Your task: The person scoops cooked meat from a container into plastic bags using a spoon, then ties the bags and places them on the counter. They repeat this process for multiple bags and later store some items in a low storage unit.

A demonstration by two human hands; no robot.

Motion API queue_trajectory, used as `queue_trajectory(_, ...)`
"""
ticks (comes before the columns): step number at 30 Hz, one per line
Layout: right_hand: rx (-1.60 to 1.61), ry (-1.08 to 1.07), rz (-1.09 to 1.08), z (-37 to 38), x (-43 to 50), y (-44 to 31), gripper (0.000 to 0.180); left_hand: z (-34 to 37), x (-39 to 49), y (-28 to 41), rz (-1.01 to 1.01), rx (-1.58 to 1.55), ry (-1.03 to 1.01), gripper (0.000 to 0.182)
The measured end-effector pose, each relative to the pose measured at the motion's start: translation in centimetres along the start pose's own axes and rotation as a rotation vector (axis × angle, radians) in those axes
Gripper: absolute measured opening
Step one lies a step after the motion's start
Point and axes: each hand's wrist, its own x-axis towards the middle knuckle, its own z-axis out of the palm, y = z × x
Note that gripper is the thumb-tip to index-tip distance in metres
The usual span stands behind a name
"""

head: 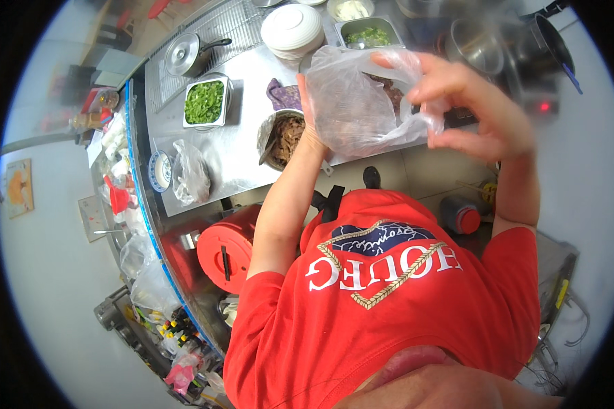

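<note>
A clear plastic bag [355, 105] with brown, meat-like food inside is held up above the front edge of the steel table. My left hand [311, 115] supports its left side, palm against the plastic. The fingers and thumb of my right hand [465, 107] pinch the bag's gathered right part. Below my left hand stands a metal pot [266, 134] of sliced brown meat, partly covered by that hand. A purple patterned cloth [285, 95] lies just behind the pot.
On the steel table [235, 163] are a tray of chopped greens [204, 102], a lidded saucepan [184, 54], stacked white plates [291, 28], a tray of green food [368, 37], a small bowl [160, 171] and a knotted bag [190, 174]. Dark pots [547, 56] stand right.
</note>
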Motion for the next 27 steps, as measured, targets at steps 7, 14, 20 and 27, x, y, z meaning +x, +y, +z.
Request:
queue_trajectory(7, 0.509, 0.208, 0.242, -5.9, 2.4, -0.7, 0.05, 0.0, -0.7, 1.9, -0.167, 0.118, 0.188, 0.081)
queue_trajectory(14, 0.423, 0.246, 0.242, -7.8, 0.4, 2.6, 0.062, -1.2, -3.6, 1.0, -0.24, 0.113, 0.255, 0.083)
queue_trajectory(20, 0.284, 0.295, 0.372, -5.5, -5.7, 13.1, 0.054, -2.0, -2.2, 3.4, -0.329, 0.209, 0.316, 0.07)
queue_trajectory(27, 0.305, 0.395, 0.513, -2.1, -8.7, 20.2, 0.063, -2.2, 0.6, 3.3, -0.385, 0.191, 0.244, 0.057)
